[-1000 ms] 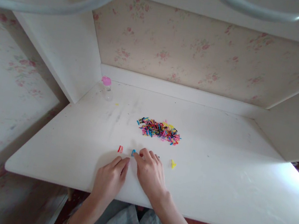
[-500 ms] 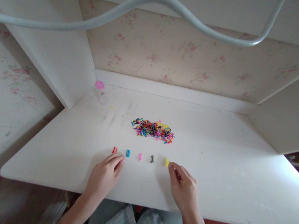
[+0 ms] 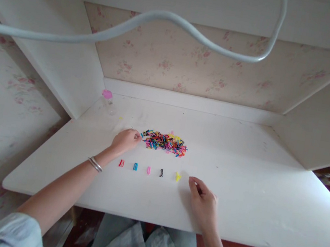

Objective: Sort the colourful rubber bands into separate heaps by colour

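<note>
Small coloured rubber bands lie in a mixed pile (image 3: 165,142) on the white desk. My left hand (image 3: 126,140) reaches to the pile's left end, its thumb and finger pinched at a blue rubber band (image 3: 141,135). In front of the pile runs a row of separate little groups: red bands (image 3: 121,163), blue bands (image 3: 135,166), pink bands (image 3: 148,170), black bands (image 3: 161,173) and yellow bands (image 3: 177,177). Just right of the yellow ones rests my right hand (image 3: 204,198), fingertips closed together, with nothing visible between them.
A clear container with a pink lid (image 3: 107,94) is at the desk's back left corner. A stray yellow bit (image 3: 121,118) lies near it. Side panels and a papered back wall enclose the white desk (image 3: 246,184). A pale cable (image 3: 171,17) crosses the upper view.
My left hand has moved from beside the red and blue groups forward to the pile's left end. My right hand has drawn slightly away from the yellow bands. The view has shifted a little.
</note>
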A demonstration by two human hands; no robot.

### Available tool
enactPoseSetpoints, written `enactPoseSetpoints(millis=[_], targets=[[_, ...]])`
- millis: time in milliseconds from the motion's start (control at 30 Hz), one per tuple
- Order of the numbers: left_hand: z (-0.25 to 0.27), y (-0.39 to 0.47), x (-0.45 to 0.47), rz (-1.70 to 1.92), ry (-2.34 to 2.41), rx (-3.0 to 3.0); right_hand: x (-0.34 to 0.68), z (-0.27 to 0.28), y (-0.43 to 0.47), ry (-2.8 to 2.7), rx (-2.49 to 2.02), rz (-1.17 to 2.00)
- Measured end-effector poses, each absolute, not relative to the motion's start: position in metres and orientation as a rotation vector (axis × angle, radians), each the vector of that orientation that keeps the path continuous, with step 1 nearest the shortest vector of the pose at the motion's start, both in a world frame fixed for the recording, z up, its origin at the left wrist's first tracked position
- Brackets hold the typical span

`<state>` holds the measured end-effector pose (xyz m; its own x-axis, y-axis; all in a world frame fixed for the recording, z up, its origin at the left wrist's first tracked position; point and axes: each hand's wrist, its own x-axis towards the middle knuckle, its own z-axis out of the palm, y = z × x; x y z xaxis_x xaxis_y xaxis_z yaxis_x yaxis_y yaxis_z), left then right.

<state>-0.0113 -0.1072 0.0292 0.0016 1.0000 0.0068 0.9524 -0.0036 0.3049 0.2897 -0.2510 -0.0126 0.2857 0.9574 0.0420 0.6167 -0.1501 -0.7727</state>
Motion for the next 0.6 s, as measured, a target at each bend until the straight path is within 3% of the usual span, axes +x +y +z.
enactPoseSetpoints(millis=[600], targets=[[0.023,-0.105,-0.006,0.435,2.123,2.093,0.29,-0.013,-0.252,-1.499,-1.791,0.649]])
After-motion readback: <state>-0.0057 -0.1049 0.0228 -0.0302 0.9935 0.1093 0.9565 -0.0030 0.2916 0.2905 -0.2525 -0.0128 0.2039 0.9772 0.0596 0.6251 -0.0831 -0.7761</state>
